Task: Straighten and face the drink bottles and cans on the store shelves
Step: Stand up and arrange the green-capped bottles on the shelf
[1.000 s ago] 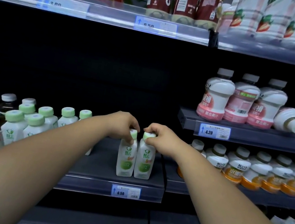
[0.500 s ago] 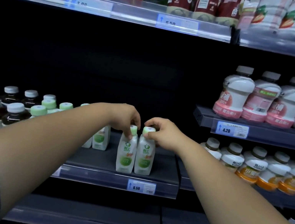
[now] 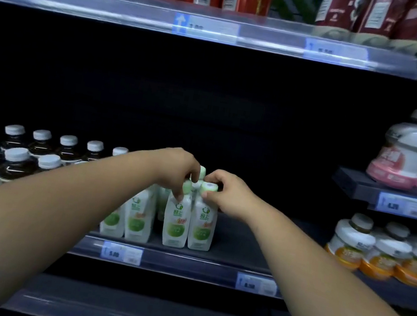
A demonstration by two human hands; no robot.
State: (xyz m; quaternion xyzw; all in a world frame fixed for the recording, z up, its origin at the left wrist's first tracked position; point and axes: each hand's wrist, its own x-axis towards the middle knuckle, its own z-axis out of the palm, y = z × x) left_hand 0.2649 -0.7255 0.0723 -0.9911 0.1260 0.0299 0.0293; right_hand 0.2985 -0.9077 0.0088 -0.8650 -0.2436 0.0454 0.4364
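Left hand [image 3: 180,172] pinched the cap of one bottle [image 3: 176,221], right hand [image 3: 225,196] the cap of its twin [image 3: 201,225]; both upright, touching, at the shelf [image 3: 184,261] front. Sliding them low, labels outward, flush with the neighbouring pair [image 3: 138,217], looked safest against tipping.

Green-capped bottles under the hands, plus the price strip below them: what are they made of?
Green-capped bottles: likely opaque white plastic with a printed label and a slight sheen. Their caps look like matte pale-green plastic. Price strip: seems to be clear glossy plastic, catching light over paper tags. Blur leaves the finish uncertain.
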